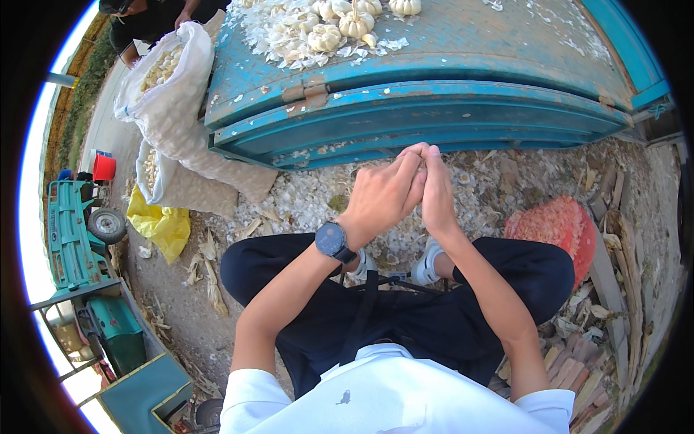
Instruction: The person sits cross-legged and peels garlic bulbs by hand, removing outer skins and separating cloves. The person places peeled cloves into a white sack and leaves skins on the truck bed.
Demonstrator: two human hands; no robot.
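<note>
My left hand (378,192), with a dark round watch (332,240) on its wrist, is pressed against my right hand (438,203) just in front of the blue metal truck bed's lowered side panel (412,111). Fingers of both hands curl together at the tips. Whatever lies between them is hidden, so I cannot tell whether they hold anything. Beyond them, on the rusty blue bed (466,40), several whole garlic bulbs (355,24) sit among a heap of papery skins (276,40). A loose clove (370,40) lies by the bulbs.
White mesh sacks of peeled-apart cloves (162,68) lean at the left, near another person (154,13). A yellow bag (158,222), red bucket (104,167) and green vehicle (68,233) are farther left. A red mesh bag (558,228), planks (610,293) and bricks (569,369) lie right.
</note>
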